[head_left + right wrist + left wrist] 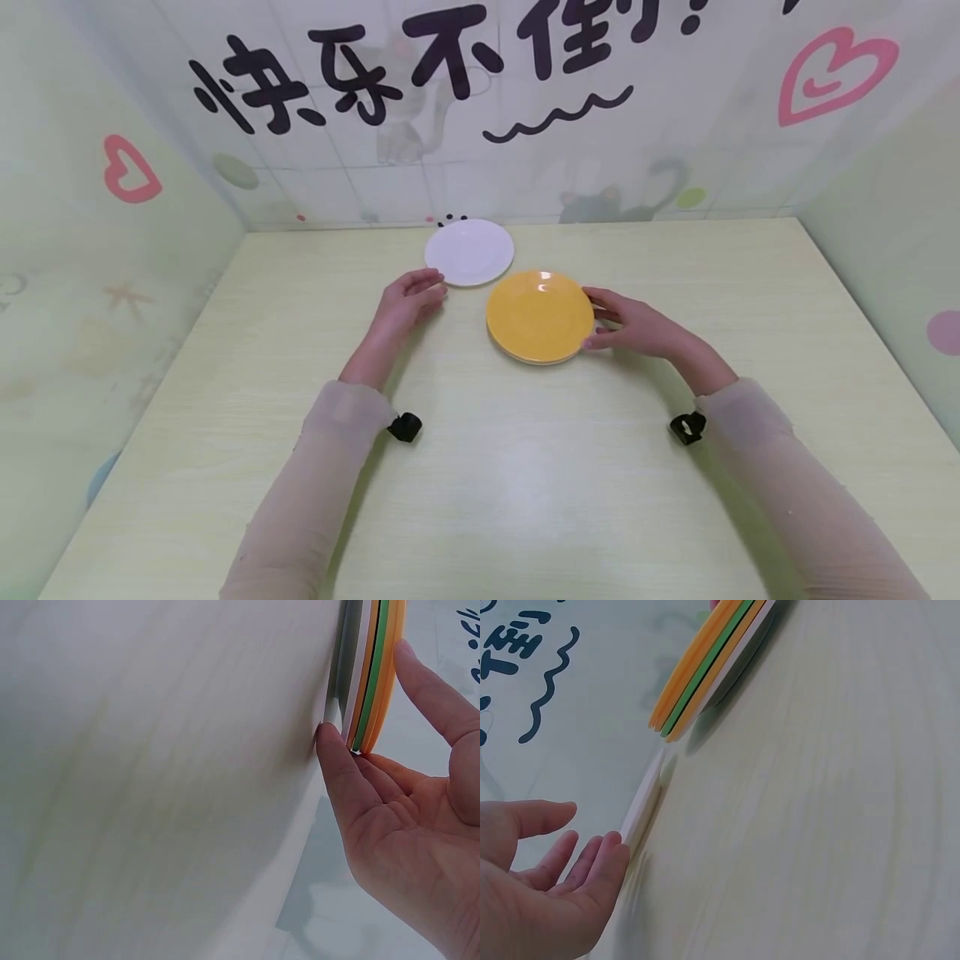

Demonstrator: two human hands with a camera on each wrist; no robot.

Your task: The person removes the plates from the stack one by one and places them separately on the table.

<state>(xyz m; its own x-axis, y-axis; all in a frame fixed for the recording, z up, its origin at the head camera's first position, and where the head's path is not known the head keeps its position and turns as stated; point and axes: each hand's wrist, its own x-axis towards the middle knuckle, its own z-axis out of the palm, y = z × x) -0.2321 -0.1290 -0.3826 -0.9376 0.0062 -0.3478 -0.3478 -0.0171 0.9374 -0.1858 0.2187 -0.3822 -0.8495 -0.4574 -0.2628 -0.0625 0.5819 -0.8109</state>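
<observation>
A stack of several plates (pixel 540 318) rests on the table with a yellow-orange plate on top. From the side, the left wrist view shows orange, green and white rims (pixel 712 667). My right hand (pixel 639 325) holds the stack at its right edge. In the right wrist view, the thumb (pixel 341 769) is low by the tabletop and a finger (pixel 431 686) lies along the top plate's rim. Up and left of the stack, a white plate (pixel 469 252) lies flat. Beside its near left edge is my left hand (pixel 407 306), fingers loosely bent, nothing in them.
The pale wooden table (pixel 525 483) ends at a back wall (pixel 315 187) with black lettering. Side walls stand at left (pixel 82 275) and right (pixel 900 200). Black bands (pixel 405 427) sit at both wrists, below rolled light sleeves (pixel 322 475).
</observation>
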